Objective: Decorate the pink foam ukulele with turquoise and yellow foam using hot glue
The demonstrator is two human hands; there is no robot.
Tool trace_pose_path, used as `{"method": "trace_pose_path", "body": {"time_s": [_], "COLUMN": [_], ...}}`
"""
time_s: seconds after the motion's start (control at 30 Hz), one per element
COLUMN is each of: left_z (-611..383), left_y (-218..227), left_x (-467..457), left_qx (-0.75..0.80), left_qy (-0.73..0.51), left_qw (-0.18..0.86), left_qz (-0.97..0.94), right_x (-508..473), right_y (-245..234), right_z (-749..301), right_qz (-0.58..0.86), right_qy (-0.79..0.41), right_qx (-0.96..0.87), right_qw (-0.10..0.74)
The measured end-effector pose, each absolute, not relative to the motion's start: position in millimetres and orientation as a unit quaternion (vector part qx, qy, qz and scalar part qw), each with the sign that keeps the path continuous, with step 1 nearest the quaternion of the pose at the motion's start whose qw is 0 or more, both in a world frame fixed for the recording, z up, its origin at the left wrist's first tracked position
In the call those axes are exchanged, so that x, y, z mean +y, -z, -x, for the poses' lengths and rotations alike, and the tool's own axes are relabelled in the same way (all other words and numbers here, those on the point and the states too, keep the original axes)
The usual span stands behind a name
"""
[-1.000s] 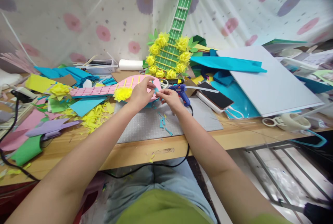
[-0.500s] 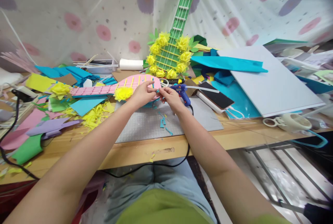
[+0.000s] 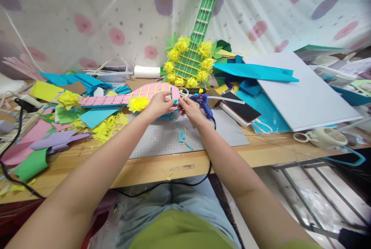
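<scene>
A pink paper guitar [image 3: 145,90] with yellow strips and a blue side lies on the table, its neck pointing left. A yellow paper flower [image 3: 138,104] sits on its body. Over the right end of the body, my left hand [image 3: 159,104] and my right hand [image 3: 189,109] meet at the fingertips. Between them is a small blue paper piece [image 3: 175,102], pinched from both sides. My fingers hide part of it and of the guitar's end. Just right of my right hand lies a blue glue gun [image 3: 205,104] with a glue stick in its back.
A grey cutting mat [image 3: 162,141] with blue scraps [image 3: 181,137] lies below my hands. Behind stands a green paper guitar [image 3: 188,65] ringed with yellow flowers. To the right are a phone [image 3: 240,106], a white board [image 3: 301,90] and a tape dispenser [image 3: 327,137]. Paper scraps [image 3: 104,129] cover the left.
More of the blue paper piece shows between my fingertips now. My fingers have shifted slightly around it; the guitar and the other things keep their places.
</scene>
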State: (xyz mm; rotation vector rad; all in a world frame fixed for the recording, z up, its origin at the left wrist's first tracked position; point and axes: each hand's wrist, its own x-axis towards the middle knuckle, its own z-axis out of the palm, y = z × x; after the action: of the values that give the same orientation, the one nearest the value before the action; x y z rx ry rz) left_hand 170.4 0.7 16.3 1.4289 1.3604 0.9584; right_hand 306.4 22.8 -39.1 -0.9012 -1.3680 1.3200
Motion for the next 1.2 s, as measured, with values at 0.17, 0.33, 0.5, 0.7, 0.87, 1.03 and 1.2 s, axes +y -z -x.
{"method": "trace_pose_path", "body": {"time_s": [0.17,0.33,0.5,0.7,0.87,1.03,1.2], "left_z": [-172,-173,-170,-168,-169,-171,-174], "left_y": [-20,-31,-34,-28,-24,-26,-28], "left_x": [3,1,2,9,13,12,13], "left_qx": [0.584,0.596,0.599,0.612,0.631,0.650,0.660], "left_qy": [-0.408,-0.428,-0.428,-0.407,-0.353,-0.310,-0.297], "left_qw": [0.437,0.440,0.441,0.411,0.306,0.209,0.198], "left_qz": [-0.549,-0.517,-0.514,-0.540,-0.619,-0.661,-0.661], "right_x": [22,22,22,19,16,18,22], "right_y": [38,34,33,32,28,29,36], "right_z": [-307,-313,-315,-312,-311,-310,-309], "right_qz": [0.353,0.351,0.398,0.429,0.442,0.432,0.388], "right_qy": [-0.547,-0.549,-0.532,-0.534,-0.543,-0.565,-0.563], "right_qx": [-0.575,-0.566,-0.568,-0.550,-0.540,-0.518,-0.522], "right_qw": [0.495,0.506,0.486,0.479,0.468,0.476,0.510]}}
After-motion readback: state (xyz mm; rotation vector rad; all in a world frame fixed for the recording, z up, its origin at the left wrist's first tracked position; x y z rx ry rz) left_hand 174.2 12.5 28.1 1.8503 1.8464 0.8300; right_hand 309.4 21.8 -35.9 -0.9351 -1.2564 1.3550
